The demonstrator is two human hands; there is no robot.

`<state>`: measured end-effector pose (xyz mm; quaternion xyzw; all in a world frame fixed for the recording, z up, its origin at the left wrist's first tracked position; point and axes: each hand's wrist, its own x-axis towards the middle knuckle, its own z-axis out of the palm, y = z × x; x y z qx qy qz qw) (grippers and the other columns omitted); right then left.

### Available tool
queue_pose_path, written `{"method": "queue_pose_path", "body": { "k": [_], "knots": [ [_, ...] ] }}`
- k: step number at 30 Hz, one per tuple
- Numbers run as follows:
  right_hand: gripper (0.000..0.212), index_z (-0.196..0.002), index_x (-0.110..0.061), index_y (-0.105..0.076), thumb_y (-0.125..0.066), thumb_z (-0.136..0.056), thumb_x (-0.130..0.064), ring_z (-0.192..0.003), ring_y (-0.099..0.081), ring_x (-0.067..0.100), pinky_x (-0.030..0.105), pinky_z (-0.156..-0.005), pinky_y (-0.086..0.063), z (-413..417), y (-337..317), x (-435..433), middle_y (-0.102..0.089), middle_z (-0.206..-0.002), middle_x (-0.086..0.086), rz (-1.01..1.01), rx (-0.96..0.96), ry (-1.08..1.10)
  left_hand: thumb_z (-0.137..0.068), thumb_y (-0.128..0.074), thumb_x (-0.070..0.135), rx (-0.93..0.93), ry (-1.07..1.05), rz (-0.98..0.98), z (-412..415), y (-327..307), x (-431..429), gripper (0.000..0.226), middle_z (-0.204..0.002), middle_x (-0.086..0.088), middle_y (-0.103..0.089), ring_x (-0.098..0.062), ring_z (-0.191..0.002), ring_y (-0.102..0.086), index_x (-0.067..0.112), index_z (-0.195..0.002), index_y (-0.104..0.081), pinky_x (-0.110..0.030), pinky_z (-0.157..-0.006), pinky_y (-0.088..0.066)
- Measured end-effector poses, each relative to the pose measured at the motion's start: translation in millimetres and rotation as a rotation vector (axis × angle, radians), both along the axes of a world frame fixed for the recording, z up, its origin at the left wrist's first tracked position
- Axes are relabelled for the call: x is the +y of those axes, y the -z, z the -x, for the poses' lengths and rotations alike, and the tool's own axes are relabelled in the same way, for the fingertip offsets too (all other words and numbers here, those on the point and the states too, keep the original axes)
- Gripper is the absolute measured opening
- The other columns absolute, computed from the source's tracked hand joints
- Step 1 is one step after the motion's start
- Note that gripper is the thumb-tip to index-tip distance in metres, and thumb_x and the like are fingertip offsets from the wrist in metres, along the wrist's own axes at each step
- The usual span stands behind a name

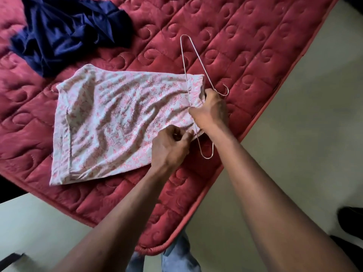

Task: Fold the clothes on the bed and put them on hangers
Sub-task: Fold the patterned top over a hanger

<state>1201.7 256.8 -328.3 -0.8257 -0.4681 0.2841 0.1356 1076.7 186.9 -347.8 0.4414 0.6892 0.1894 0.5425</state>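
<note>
A folded white garment with a pink flower print (110,118) lies flat on the red quilted mattress (245,46). A thin metal wire hanger (187,79) lies across the garment's right end, its hook pointing right. My right hand (211,110) grips the hanger near the hook, together with the garment's right edge. My left hand (170,148) pinches the garment's near right corner, beside the hanger's lower bar. A crumpled dark blue garment (68,30) sits at the far left of the mattress.
The mattress corner points toward me, with pale floor (304,134) to the right and at the near left. My jeans-clad legs (174,256) stand at the corner. Dark objects (351,222) lie on the floor at the right edge.
</note>
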Motion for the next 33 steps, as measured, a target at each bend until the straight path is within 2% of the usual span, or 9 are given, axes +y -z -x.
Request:
{"method": "queue_pose_path", "body": {
  "k": [6,10,14,17,19,22,25,29,33],
  "knots": [
    [0.014,-0.093,-0.014,-0.067,-0.063,-0.081,-0.021,-0.098,-0.060,0.036,0.045,-0.085,-0.048,64,-27,-37,-0.065,-0.098,0.010,-0.271,-0.008,-0.280,-0.086,-0.071,0.048,-0.528,-0.304,0.006,35,-28,38,0.046,-0.089,-0.002,-0.070,-0.015,-0.081,-0.067,0.009,-0.109,-0.071,-0.029,-0.068,-0.053],
    [0.028,-0.096,-0.026,-0.075,-0.064,-0.079,-0.045,-0.099,-0.058,0.025,0.037,-0.088,-0.049,85,-8,-51,-0.062,-0.101,0.001,-0.308,0.165,-0.060,-0.095,-0.067,0.016,-0.265,-0.366,0.020,71,-23,56,0.021,-0.057,-0.005,-0.067,-0.020,-0.046,-0.064,0.007,-0.076,-0.070,-0.025,-0.041,-0.048],
    [0.057,-0.127,-0.025,-0.059,-0.069,-0.082,-0.058,-0.121,-0.053,0.030,0.040,-0.102,-0.043,72,21,-64,-0.058,-0.125,0.008,-0.025,-0.037,0.185,-0.076,-0.069,0.037,-0.028,-0.243,0.053,121,-2,65,0.024,-0.073,-0.006,-0.077,-0.033,-0.074,-0.076,0.014,-0.080,-0.075,-0.043,-0.068,-0.061],
    [0.042,-0.119,-0.028,-0.057,-0.067,-0.085,-0.051,-0.114,-0.060,0.026,0.037,-0.092,-0.048,82,31,-70,-0.066,-0.116,0.001,0.006,-0.057,0.054,-0.080,-0.067,0.044,0.118,-0.111,0.010,145,-1,64,0.033,-0.067,-0.005,-0.072,-0.028,-0.062,-0.067,0.011,-0.081,-0.071,-0.039,-0.060,-0.053],
    [0.027,-0.105,-0.029,-0.064,-0.060,-0.091,-0.051,-0.104,-0.066,0.025,0.035,-0.082,-0.048,95,28,-64,-0.072,-0.104,-0.003,0.013,-0.031,0.066,-0.083,-0.068,0.037,0.033,-0.102,-0.029,153,1,61,0.024,-0.074,-0.001,-0.076,-0.021,-0.066,-0.068,0.014,-0.089,-0.072,-0.038,-0.065,-0.055],
    [0.047,-0.093,-0.026,-0.068,-0.052,-0.090,-0.069,-0.093,-0.067,0.025,0.034,-0.073,-0.046,115,21,-52,-0.075,-0.095,-0.003,0.055,0.045,0.176,-0.084,-0.067,0.030,-0.147,-0.176,0.019,158,4,60,0.027,-0.089,-0.008,-0.076,-0.029,-0.081,-0.071,0.012,-0.104,-0.070,-0.042,-0.071,-0.052],
    [0.026,-0.091,-0.026,-0.067,-0.063,-0.086,-0.051,-0.091,-0.070,0.023,0.030,-0.070,-0.047,124,23,-51,-0.075,-0.091,-0.007,0.059,0.020,0.203,-0.097,-0.053,0.019,-0.234,-0.149,0.063,159,0,57,0.020,-0.070,-0.023,-0.068,-0.046,-0.056,-0.068,0.007,-0.112,-0.056,-0.040,-0.054,-0.047],
    [0.015,-0.088,-0.020,-0.072,-0.060,-0.087,-0.028,-0.091,-0.071,0.032,0.030,-0.070,-0.046,110,19,-48,-0.077,-0.090,0.004,0.045,0.018,0.382,-0.102,-0.042,0.014,-0.045,-0.334,-0.015,195,0,66,0.016,-0.049,-0.019,-0.055,-0.024,-0.031,-0.050,0.009,-0.117,-0.047,-0.022,-0.035,-0.034],
    [0.040,-0.088,-0.025,-0.070,-0.057,-0.088,-0.063,-0.091,-0.069,0.029,0.031,-0.069,-0.042,132,12,-41,-0.076,-0.095,0.004,0.109,0.028,0.256,-0.104,-0.055,0.031,-0.040,-0.234,0.004,227,1,68,0.025,-0.050,-0.015,-0.056,-0.025,-0.038,-0.050,0.012,-0.116,-0.046,-0.024,-0.042,-0.036]
  ]
}}
